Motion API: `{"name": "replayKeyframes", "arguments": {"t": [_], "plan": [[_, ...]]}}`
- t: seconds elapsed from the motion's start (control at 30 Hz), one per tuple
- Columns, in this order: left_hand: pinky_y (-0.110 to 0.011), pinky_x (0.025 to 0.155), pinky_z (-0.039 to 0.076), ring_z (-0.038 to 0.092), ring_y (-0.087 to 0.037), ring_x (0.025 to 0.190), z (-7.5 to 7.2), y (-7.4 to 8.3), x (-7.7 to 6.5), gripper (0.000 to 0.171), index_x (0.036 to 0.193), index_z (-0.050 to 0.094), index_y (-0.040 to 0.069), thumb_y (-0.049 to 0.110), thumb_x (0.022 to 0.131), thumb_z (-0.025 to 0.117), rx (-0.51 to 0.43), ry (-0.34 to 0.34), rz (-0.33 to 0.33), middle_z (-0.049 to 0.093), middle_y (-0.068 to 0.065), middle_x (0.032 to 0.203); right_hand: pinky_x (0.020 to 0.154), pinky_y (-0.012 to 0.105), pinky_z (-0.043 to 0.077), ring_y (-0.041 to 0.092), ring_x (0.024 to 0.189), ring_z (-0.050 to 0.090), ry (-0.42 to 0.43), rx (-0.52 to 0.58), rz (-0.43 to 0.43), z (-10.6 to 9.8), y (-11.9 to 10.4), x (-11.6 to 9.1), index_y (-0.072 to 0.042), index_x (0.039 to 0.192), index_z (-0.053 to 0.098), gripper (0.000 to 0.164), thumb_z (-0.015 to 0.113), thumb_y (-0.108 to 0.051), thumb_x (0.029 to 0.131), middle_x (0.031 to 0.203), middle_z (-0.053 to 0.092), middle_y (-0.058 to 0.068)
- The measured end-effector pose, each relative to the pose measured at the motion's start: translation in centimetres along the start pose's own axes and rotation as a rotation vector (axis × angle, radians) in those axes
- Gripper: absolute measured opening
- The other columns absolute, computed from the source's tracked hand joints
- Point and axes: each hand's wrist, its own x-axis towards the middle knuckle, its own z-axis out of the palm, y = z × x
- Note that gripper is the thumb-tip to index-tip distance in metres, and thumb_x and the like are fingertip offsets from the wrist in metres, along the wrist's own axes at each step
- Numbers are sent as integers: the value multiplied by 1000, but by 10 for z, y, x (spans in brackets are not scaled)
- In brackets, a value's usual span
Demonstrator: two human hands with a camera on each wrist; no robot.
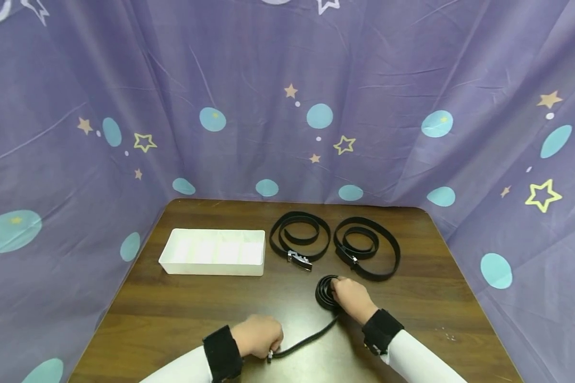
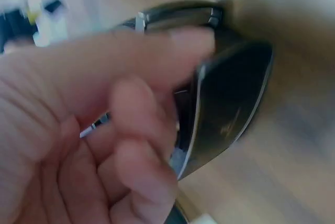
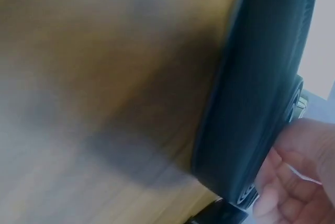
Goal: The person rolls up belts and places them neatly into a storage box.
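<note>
A black belt [image 1: 311, 339] stretches between my two hands, its far part wound into a coil [image 1: 323, 292]. My left hand [image 1: 259, 335] pinches the buckle end; in the left wrist view, thumb and fingers grip beside a dark, metal-edged buckle [image 2: 230, 93]. At the coil, my right hand [image 1: 353, 299] holds the rolled strap from its right side. The right wrist view shows the strap's broad black face [image 3: 256, 82] standing on edge, with the right fingers [image 3: 298, 192] at the roll's edge. Part of the coil is hidden behind that hand.
Two more black belts lie loosely coiled further back: one [image 1: 273, 239] with a silver buckle, another [image 1: 396, 250] to its right. A white divided box [image 1: 213, 269] stands at the back left of the wooden table [image 1: 172, 306]. A purple patterned curtain [image 1: 249, 154] hangs behind.
</note>
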Motion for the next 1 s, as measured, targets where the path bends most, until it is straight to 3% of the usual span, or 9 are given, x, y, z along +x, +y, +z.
{"name": "replayKeyframes", "arguments": {"t": [0.1,0.23,0.37,0.5,0.57,0.67,0.83,1.0], "plan": [[-25,42,34,40,-2,50,2,-31,-7,35,52,50,24,3,64,76,13,123,-112,45,15,53,52,33,48,17,65,61,-14,9,-85,-4,3,-15,-14,72,55,23,77,-9,77,73,56,-2],[-30,41,38,44,-5,49,5,-66,-3,34,52,51,22,4,67,75,53,269,-216,51,11,55,55,26,47,9,67,58,-20,27,-312,-7,-9,-33,-17,77,58,19,77,-12,77,76,55,-7],[-31,43,43,53,-8,52,9,-79,15,29,56,57,21,3,70,74,100,356,-220,57,9,62,59,19,44,1,70,55,-20,50,-575,-5,-32,-43,-20,81,63,12,74,-18,80,78,55,-11],[-28,45,44,57,-10,56,12,-70,42,21,63,60,20,10,75,75,165,464,-104,57,8,76,64,16,45,0,75,54,6,-4,-752,-1,-54,-40,-23,83,65,4,67,-20,83,81,56,-13],[-25,45,43,56,-8,58,12,-61,55,15,70,62,20,15,78,74,178,500,-41,56,7,85,67,17,46,1,78,55,17,-39,-796,1,-62,-36,-25,84,65,4,65,-21,84,84,58,-14],[-23,48,45,57,-7,61,12,-43,69,8,83,64,21,15,83,70,160,497,32,56,5,92,69,19,46,3,79,56,22,-71,-823,1,-68,-29,-27,84,65,5,62,-23,85,85,60,-14],[-22,62,51,65,-7,78,10,-19,81,14,97,66,21,12,87,65,4,411,86,66,8,95,71,20,45,4,81,56,50,-113,-829,1,-69,-23,-28,83,65,4,62,-27,84,86,61,-15],[-15,76,48,63,0,89,12,-16,80,18,100,68,17,7,85,65,-237,363,148,70,10,97,76,20,46,2,87,56,84,-142,-833,3,-67,-23,-28,81,64,5,65,-24,82,86,61,-16]]}}
